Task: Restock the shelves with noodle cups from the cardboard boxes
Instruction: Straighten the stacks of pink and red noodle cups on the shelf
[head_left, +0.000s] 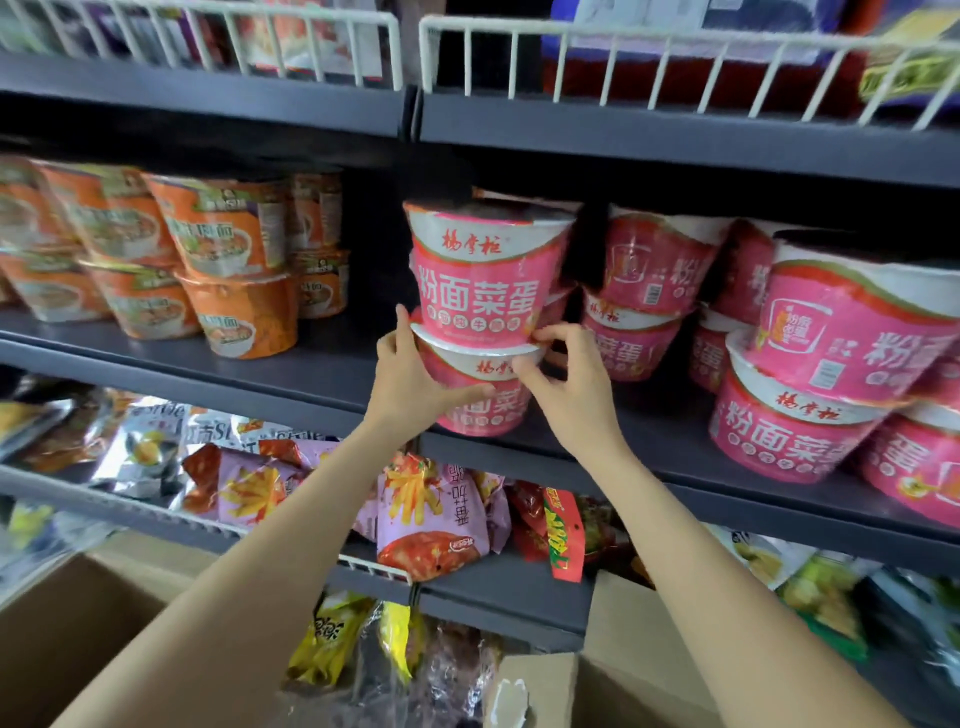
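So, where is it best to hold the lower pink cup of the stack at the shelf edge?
Probably the lower pink cup by its tapered side wall under the rim, one hand from each side, as the left hand and right hand do: another cup sits on its lid.

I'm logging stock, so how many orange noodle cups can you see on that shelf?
8 orange noodle cups, four stacks of two on the left section of the shelf: upper, lower. More may be hidden behind or past the left edge.
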